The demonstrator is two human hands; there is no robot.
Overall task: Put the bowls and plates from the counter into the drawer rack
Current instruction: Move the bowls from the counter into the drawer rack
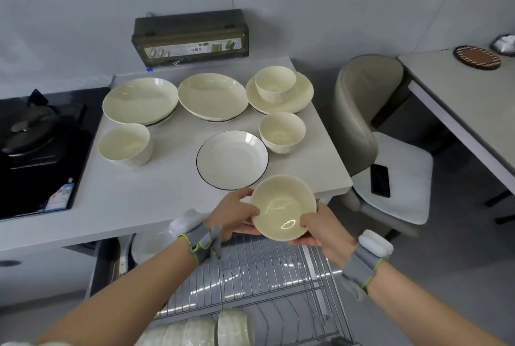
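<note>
A cream bowl [282, 207] is held over the counter's front edge, above the open drawer rack [267, 276]. My left hand [237, 213] grips its left rim and my right hand [323, 230] holds its lower right side. On the white counter [125, 201] stand a black-rimmed white plate [232, 163], three more cream bowls [125, 145] [282, 131] [275, 86], the last one on a cream plate [302, 95], and two other cream plates [139, 100] [213, 95]. Several cream bowls [211, 329] lie on their sides in the rack's near end.
A black hob with a pan [30, 134] is at the left. A dark box [191, 36] stands against the wall. To the right are a grey chair [367, 111] with a phone [380, 180] on its seat and a table [459, 89].
</note>
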